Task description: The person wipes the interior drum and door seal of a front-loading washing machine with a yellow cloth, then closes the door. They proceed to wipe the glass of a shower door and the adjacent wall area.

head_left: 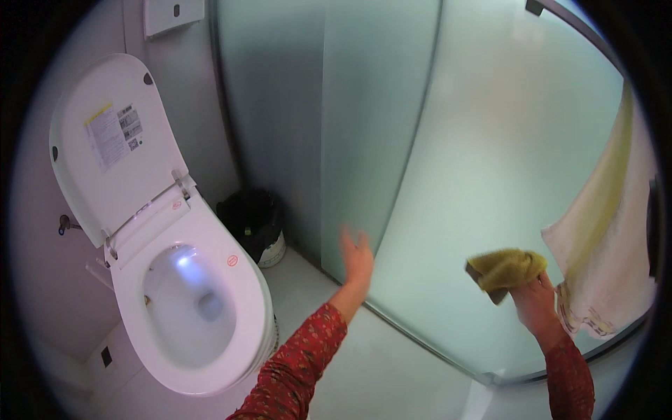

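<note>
A folded yellow-brown cloth is gripped in my right hand, in front of the frosted glass shower panel. Whether the cloth touches the glass I cannot tell. My left hand holds nothing; its fingers are spread and blurred, in front of the glass near its lower edge. To the left stands a white toilet with its seat down and its lid raised. Printed labels are stuck inside the lid.
A waste bin lined with a black bag stands between the toilet and the glass. A white and yellow towel hangs at the right, close to my right hand. Along the glass's foot runs a metal track. A water valve juts from the left wall.
</note>
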A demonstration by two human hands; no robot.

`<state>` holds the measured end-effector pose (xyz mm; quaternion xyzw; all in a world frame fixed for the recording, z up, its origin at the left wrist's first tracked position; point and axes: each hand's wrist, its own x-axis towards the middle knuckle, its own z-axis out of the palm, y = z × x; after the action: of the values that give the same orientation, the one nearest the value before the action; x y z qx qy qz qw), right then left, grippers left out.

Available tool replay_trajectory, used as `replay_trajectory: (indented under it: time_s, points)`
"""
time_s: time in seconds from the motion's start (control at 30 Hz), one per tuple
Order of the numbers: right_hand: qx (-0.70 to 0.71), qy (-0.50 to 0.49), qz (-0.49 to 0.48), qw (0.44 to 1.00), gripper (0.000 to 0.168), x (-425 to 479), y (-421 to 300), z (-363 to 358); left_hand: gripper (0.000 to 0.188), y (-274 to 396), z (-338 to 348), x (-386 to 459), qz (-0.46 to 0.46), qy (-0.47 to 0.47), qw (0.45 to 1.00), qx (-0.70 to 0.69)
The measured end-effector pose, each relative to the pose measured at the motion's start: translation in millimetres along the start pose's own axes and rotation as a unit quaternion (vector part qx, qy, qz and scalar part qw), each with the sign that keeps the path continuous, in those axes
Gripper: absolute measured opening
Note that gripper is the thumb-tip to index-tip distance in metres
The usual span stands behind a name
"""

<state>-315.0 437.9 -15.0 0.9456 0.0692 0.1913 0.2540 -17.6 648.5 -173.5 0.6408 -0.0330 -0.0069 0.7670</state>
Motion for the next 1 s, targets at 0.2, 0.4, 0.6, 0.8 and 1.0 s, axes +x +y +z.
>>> replay_trajectory:
  time_s: [0.2,0.4,0.6,0.8,1.0]
  points:
    - [0.357,-0.053,0.293,0.886,0.036,-67.7,-10.9,-32.6,0.059,61.3,-16.9,115.1,0.087,0.107,0.990,-0.026]
    - [0.212,0.003,0.317,0.924,0.032,-114.3,-21.2,-31.6,0.055,55.6,-20.0,145.4,0.112,0.078,0.983,0.125]
    - [0.279,0.074,0.183,0.940,0.024,-117.5,-35.8,-18.9,0.062,38.0,-39.7,136.4,0.045,-0.016,0.998,-0.035]
    - [0.158,0.136,0.155,0.966,0.036,-127.8,-18.2,14.0,0.083,59.0,-120.2,126.1,0.016,-0.039,0.999,-0.032]
    - [0.151,0.122,0.206,0.959,0.045,-144.7,-14.2,3.3,0.090,63.5,-105.9,95.5,0.017,0.013,0.999,0.030]
